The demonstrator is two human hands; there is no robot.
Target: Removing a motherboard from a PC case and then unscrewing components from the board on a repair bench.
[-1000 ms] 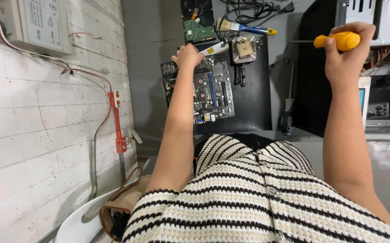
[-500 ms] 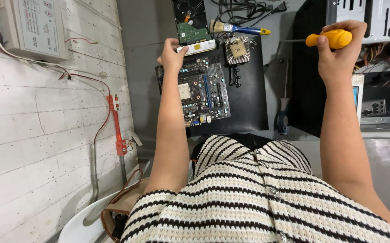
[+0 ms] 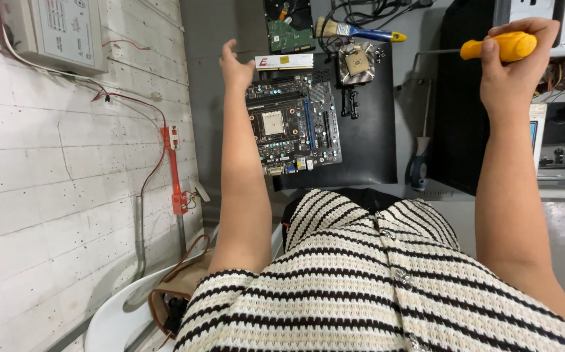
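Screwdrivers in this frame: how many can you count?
2. One screwdriver with a yellow handle is gripped in the right hand, raised at upper right. One with a dark blue handle lies on the desk beside the black mat. Others may be hidden.

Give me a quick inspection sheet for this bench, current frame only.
Surface: black mat on a grey bench.
Job's things: motherboard flat on the mat; yellow-handled screwdriver.
Clutter: white memory stick, heatsink, brush, hard drive.
Hands: left hand open, empty, beside the board's corner; right hand gripping the screwdriver.
Cables: red wire on the wall; black leads at the bench's far end.
Surroundings: white brick wall, wall box, white chair.
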